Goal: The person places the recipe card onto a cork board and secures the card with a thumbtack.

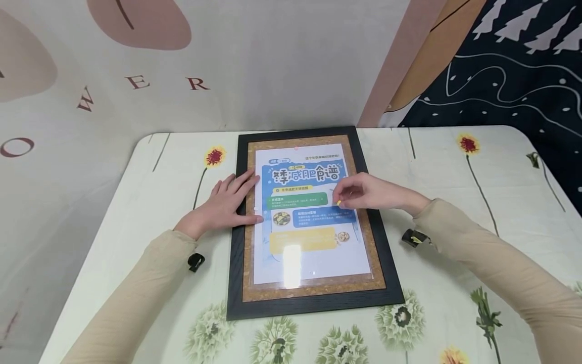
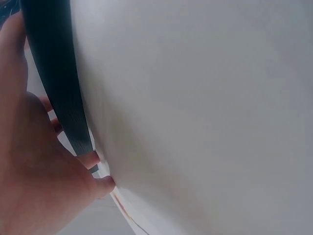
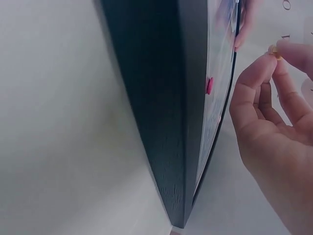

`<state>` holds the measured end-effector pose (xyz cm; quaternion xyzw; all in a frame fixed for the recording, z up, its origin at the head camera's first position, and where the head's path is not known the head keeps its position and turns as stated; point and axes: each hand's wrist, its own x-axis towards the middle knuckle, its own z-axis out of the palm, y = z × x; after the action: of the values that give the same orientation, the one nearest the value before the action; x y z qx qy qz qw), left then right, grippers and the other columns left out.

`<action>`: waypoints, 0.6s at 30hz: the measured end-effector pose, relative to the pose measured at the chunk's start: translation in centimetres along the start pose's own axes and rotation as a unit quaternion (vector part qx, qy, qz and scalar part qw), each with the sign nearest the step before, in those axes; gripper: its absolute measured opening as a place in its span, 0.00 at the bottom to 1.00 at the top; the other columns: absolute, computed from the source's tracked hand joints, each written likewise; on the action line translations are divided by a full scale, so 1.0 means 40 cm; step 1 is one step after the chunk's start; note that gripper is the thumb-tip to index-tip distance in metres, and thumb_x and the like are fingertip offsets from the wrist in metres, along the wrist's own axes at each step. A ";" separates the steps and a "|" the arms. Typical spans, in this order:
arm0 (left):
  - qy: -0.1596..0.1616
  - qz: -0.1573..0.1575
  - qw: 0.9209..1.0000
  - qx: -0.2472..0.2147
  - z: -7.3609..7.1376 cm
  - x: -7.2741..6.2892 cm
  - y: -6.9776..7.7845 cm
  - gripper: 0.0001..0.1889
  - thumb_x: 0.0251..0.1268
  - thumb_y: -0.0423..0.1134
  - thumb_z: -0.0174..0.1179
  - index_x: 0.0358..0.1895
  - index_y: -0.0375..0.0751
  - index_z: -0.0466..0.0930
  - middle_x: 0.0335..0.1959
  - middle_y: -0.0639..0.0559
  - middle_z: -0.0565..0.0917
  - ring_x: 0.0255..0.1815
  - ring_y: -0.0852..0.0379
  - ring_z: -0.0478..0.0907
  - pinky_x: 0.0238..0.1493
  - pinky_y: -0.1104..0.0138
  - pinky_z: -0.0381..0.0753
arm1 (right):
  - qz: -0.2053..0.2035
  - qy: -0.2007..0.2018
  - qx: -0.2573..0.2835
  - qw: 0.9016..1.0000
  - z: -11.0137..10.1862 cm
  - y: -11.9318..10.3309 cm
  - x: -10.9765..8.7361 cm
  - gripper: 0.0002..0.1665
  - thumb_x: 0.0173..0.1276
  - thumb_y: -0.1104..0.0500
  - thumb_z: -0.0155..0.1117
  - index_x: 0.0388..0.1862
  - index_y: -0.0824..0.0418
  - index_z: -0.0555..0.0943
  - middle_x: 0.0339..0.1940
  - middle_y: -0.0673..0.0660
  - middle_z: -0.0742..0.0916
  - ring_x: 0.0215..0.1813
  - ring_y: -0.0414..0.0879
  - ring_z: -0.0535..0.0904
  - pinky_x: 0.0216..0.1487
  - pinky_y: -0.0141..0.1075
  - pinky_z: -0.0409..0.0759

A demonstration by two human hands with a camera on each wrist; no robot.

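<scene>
A printed sheet under a clear glossy cover lies on a cork board with a black frame. My left hand rests on the frame's left side, fingers spread; its fingertips and thumb reach onto the sheet's edge. In the left wrist view, that hand lies along the dark frame. Over the right part of the sheet, my right hand pinches a small yellow push pin between thumb and index finger. A pinkish-red pin shows on the board in the right wrist view.
The board lies on a table with a flower-print cloth. Behind it rises a pale wall covering with printed letters, and a dark patterned cloth hangs at the right. Black straps with small devices sit at both wrists.
</scene>
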<state>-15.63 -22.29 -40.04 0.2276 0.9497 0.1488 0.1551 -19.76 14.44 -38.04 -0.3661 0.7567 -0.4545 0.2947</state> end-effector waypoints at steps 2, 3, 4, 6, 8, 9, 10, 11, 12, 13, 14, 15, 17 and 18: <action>-0.003 -0.001 1.000 -0.002 -0.003 -0.001 0.000 0.53 0.57 0.64 0.61 0.78 0.41 0.44 0.79 0.46 0.39 0.72 0.27 0.38 0.65 0.35 0.36 | -0.008 -0.003 0.004 1.000 0.001 0.001 0.001 0.08 0.66 0.68 0.61 0.43 0.68 0.81 0.42 0.58 0.83 0.42 0.51 0.75 0.45 0.33 0.76; -0.004 -0.002 1.000 -0.002 -0.004 -0.001 0.001 0.53 0.57 0.64 0.61 0.78 0.41 0.44 0.79 0.46 0.39 0.72 0.27 0.38 0.65 0.36 0.36 | -0.016 -0.005 0.005 1.000 0.002 0.002 0.002 0.08 0.66 0.69 0.61 0.43 0.68 0.80 0.42 0.59 0.83 0.42 0.51 0.76 0.45 0.33 0.76; -0.004 -0.002 1.000 -0.004 -0.004 -0.001 0.001 0.53 0.57 0.64 0.61 0.78 0.41 0.44 0.79 0.46 0.38 0.72 0.27 0.38 0.65 0.36 0.36 | -0.020 -0.008 0.007 1.000 0.003 0.002 0.002 0.08 0.66 0.69 0.61 0.43 0.67 0.81 0.42 0.58 0.83 0.41 0.50 0.76 0.45 0.32 0.76; -0.005 -0.002 1.000 -0.005 -0.003 -0.003 0.002 0.53 0.57 0.64 0.61 0.78 0.41 0.44 0.79 0.46 0.38 0.72 0.27 0.37 0.65 0.36 0.36 | -0.024 -0.013 0.009 1.000 0.007 0.003 0.004 0.08 0.66 0.70 0.60 0.43 0.67 0.81 0.42 0.57 0.83 0.41 0.50 0.76 0.44 0.32 0.76; -0.005 -0.003 1.000 -0.003 -0.001 -0.003 0.002 0.53 0.57 0.64 0.61 0.78 0.41 0.44 0.79 0.46 0.38 0.72 0.27 0.38 0.65 0.35 0.36 | -0.023 -0.021 0.011 0.999 0.013 0.002 0.006 0.08 0.66 0.70 0.61 0.44 0.67 0.81 0.42 0.57 0.83 0.41 0.50 0.76 0.45 0.33 0.76; -0.005 -0.004 1.000 -0.002 -0.001 -0.003 0.001 0.53 0.57 0.64 0.61 0.78 0.41 0.44 0.79 0.46 0.38 0.72 0.27 0.38 0.65 0.35 0.37 | -0.021 -0.027 0.012 0.999 0.016 -0.001 0.007 0.08 0.66 0.70 0.61 0.44 0.67 0.81 0.43 0.58 0.83 0.41 0.50 0.76 0.45 0.34 0.76; -0.005 -0.004 1.000 0.000 0.000 -0.003 0.001 0.53 0.58 0.64 0.61 0.78 0.41 0.44 0.79 0.46 0.38 0.72 0.27 0.38 0.65 0.35 0.37 | -0.013 -0.033 0.012 0.999 0.019 -0.003 0.009 0.09 0.66 0.70 0.61 0.44 0.67 0.82 0.43 0.57 0.84 0.41 0.50 0.76 0.45 0.34 0.76; -0.006 -0.006 1.000 0.001 0.000 -0.003 0.000 0.53 0.58 0.64 0.61 0.78 0.41 0.44 0.79 0.46 0.38 0.72 0.27 0.38 0.65 0.35 0.37 | -0.008 -0.038 0.011 0.999 0.022 -0.006 0.010 0.09 0.66 0.69 0.61 0.44 0.67 0.82 0.43 0.57 0.84 0.41 0.50 0.77 0.46 0.34 0.76; -0.006 -0.006 1.000 0.002 0.000 -0.002 -0.001 0.53 0.58 0.65 0.61 0.78 0.41 0.43 0.79 0.46 0.38 0.73 0.27 0.38 0.65 0.35 0.37 | -0.004 -0.045 0.012 0.999 0.026 -0.008 0.011 0.09 0.66 0.69 0.61 0.44 0.67 0.82 0.43 0.58 0.84 0.41 0.50 0.77 0.46 0.35 0.76; -0.007 -0.007 1.000 0.003 0.000 -0.002 -0.001 0.53 0.58 0.65 0.60 0.78 0.41 0.43 0.79 0.46 0.38 0.73 0.28 0.37 0.65 0.36 0.37 | 0.001 -0.052 0.012 0.999 0.030 -0.011 0.012 0.09 0.66 0.69 0.61 0.44 0.67 0.82 0.43 0.58 0.84 0.41 0.50 0.77 0.46 0.35 0.76; -0.007 -0.007 1.000 0.002 0.000 -0.002 -0.002 0.53 0.58 0.65 0.60 0.78 0.41 0.43 0.79 0.46 0.38 0.73 0.27 0.37 0.65 0.35 0.36 | 0.004 -0.058 0.012 0.998 0.034 -0.013 0.012 0.09 0.67 0.69 0.61 0.44 0.67 0.83 0.43 0.58 0.85 0.41 0.50 0.78 0.46 0.35 0.76; -0.007 -0.007 1.000 0.002 -0.001 -0.002 -0.002 0.53 0.58 0.65 0.60 0.78 0.41 0.43 0.79 0.46 0.37 0.73 0.27 0.37 0.65 0.36 0.36 | 0.007 -0.064 0.012 0.998 0.038 -0.016 0.013 0.09 0.67 0.69 0.62 0.44 0.67 0.83 0.43 0.57 0.85 0.42 0.50 0.78 0.46 0.36 0.77; -0.007 -0.007 1.000 0.001 -0.001 -0.001 -0.003 0.53 0.58 0.65 0.60 0.78 0.42 0.43 0.79 0.47 0.37 0.73 0.28 0.37 0.65 0.36 0.36 | 0.011 -0.076 0.015 0.997 0.047 -0.020 0.016 0.08 0.67 0.69 0.62 0.44 0.66 0.83 0.42 0.56 0.86 0.41 0.49 0.80 0.46 0.36 0.77; -0.006 -0.006 1.000 0.001 -0.001 0.000 -0.004 0.53 0.59 0.65 0.60 0.78 0.42 0.43 0.79 0.47 0.37 0.73 0.28 0.37 0.65 0.36 0.36 | 0.012 -0.081 0.017 0.997 0.051 -0.022 0.018 0.08 0.66 0.69 0.63 0.44 0.66 0.83 0.42 0.56 0.86 0.41 0.48 0.80 0.46 0.36 0.78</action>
<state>-15.70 -22.44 -40.04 0.2227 0.9502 0.1455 0.1620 -18.33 12.60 -38.19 -0.3877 0.7268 -0.4327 0.3664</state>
